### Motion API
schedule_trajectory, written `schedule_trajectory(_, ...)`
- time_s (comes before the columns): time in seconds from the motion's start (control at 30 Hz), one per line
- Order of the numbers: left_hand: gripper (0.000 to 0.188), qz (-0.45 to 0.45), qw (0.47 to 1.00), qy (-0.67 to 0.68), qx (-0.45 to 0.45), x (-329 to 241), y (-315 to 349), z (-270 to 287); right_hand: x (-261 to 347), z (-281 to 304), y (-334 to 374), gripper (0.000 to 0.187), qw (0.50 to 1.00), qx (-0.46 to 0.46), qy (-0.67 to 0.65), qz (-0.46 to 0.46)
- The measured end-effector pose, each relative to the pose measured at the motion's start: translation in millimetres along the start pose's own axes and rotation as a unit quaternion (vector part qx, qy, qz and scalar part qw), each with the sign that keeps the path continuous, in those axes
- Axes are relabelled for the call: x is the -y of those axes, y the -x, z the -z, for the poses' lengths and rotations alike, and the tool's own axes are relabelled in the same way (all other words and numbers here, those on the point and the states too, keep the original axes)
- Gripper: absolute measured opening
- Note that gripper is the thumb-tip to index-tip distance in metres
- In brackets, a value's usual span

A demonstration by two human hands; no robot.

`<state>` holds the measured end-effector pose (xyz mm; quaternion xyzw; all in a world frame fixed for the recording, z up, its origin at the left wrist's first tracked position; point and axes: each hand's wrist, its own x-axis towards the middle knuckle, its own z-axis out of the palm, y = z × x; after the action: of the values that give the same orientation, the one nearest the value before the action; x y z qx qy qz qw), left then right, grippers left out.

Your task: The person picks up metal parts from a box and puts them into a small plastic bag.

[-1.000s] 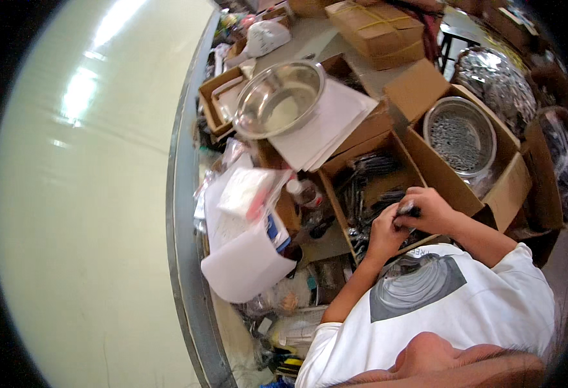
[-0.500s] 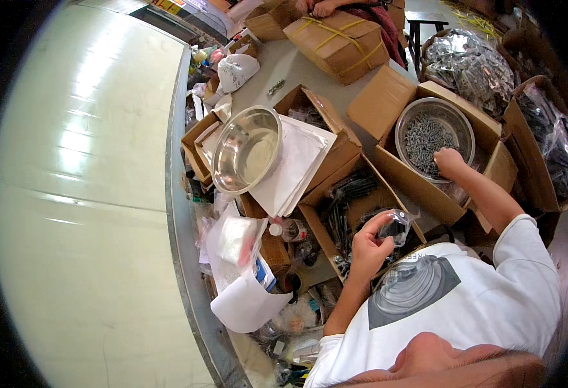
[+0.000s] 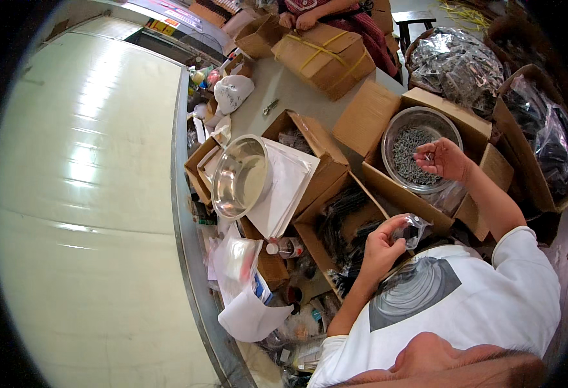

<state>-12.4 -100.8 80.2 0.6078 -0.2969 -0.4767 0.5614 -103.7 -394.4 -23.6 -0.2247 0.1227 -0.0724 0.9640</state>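
Note:
My left hand [image 3: 381, 252] pinches a small clear plastic bag [image 3: 416, 231] with something dark inside, in front of my chest. My right hand [image 3: 450, 161] is turned palm up over a round bowl [image 3: 450, 124], its fingers curled around a few small screws [image 3: 428, 156]. Many grey screws [image 3: 405, 147] fill the bowl's bottom. The bowl sits in an open cardboard box [image 3: 355, 126]. Below and left of it, near my left hand, another open box [image 3: 311, 240] holds black parts whose kind I cannot make out.
An empty steel bowl [image 3: 232, 184] leans on white sheets [image 3: 290, 187] to the left. Beyond, a person's hands [image 3: 306, 21] rest by a carton with yellow straps [image 3: 322, 58]. Boxes of bagged parts [image 3: 455, 64] stand at right. A pale panel [image 3: 96, 213] borders the left side.
My right hand has come up out of the screws and turned palm up, with a few screws in it. My left hand still holds the bag. The view has shifted slightly.

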Motion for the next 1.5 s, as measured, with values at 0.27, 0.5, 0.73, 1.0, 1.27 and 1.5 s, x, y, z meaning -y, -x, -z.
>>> schedule_trajectory(0.27, 0.047, -0.001, 0.998, -0.056, 0.001, 39.8, -41.2, -17.4, -17.4, -78.0, 43.6, 0.058, 0.998, 0.042, 0.029, -0.037)
schedule_trajectory(0.5, 0.049, 0.032, 0.999, -0.004, -0.019, 54.6, -58.9, -29.1, -42.9, -114.7, 67.5, 0.055, 0.911, 0.057, 0.409, 0.008)
schedule_trajectory(0.73, 0.050, 0.011, 0.997, 0.063, -0.041, 65.8, -56.6, -31.6, -1.0, -67.4, 18.5, 0.034, 0.721, -0.043, 0.688, 0.074)
schedule_trajectory(1.0, 0.053, 0.040, 0.996, 0.056, -0.051, 53.8, -45.4, -34.0, -29.2, 29.6, -31.9, 0.028, 0.350, -0.071, 0.933, -0.031)
schedule_trajectory(1.27, 0.051, 0.016, 0.997, 0.064, -0.048, 62.3, -42.0, -23.6, 13.6, 45.2, -34.7, 0.015, 0.795, -0.172, 0.578, -0.061)
schedule_trajectory(1.5, 0.050, 0.041, 0.995, 0.072, -0.054, 48.8, -41.0, -27.1, -5.7, 66.7, -43.8, 0.031, 0.548, -0.061, 0.833, -0.035)
